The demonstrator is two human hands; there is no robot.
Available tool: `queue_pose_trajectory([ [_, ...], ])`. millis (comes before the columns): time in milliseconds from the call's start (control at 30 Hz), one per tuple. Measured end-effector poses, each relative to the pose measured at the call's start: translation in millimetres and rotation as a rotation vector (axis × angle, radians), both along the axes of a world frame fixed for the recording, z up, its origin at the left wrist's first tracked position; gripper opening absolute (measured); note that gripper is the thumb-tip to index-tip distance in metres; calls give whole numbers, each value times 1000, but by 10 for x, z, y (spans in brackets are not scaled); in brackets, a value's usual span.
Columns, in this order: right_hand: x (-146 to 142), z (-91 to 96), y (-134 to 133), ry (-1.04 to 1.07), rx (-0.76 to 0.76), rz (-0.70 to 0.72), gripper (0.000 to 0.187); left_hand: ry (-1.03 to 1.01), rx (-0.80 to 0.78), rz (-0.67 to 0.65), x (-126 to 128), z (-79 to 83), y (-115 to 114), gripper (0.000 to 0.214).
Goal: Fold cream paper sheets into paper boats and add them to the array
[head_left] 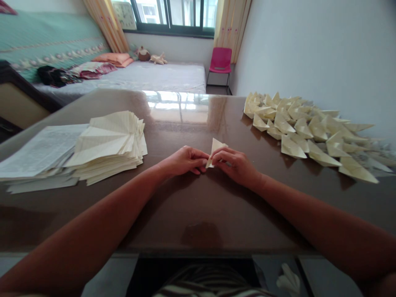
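Observation:
A small folded piece of cream paper stands pointed-up at the middle of the glossy brown table. My left hand pinches its lower left edge with curled fingers. My right hand grips its right side, fingers closed over the fold. Both hands rest on the table top and meet at the paper.
A thick stack of flat cream sheets lies at the left, partly over printed pages. Several folded paper pieces are heaped at the right along the white wall. Beyond the table are a bed and a pink chair.

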State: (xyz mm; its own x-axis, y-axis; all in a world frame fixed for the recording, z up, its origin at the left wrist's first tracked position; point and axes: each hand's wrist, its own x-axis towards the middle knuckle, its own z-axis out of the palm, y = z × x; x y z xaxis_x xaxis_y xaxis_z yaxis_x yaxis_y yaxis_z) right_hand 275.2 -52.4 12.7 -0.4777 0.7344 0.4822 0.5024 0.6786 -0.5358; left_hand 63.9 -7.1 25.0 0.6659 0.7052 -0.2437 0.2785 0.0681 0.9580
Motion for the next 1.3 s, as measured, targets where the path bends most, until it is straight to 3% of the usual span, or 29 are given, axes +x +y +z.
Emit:
queue_pose_trajectory([
  [233,-14,-35,-2,42,-83,7,10,-44,-54,46,28,-35,-13,29],
  [367,-17,-32,5,27,-64,38,13,-51,-14,142,98,-93,-53,21],
  [600,-23,-59,4,-35,-2,-52,13,103,258,212,159,-178,-78,13],
  [800,0,-42,10,-167,86,-117,17,188,363,99,139,-88,-103,16],
  [967,-17,-1,0,-238,39,-247,14,236,448,32,124,-50,-101,26],
  [1167,-49,-10,16,-188,5,-304,9,245,569,201,206,-148,-158,21],
  [1300,-69,-39,61,-182,28,-303,7,310,632,226,240,-176,-205,22],
])
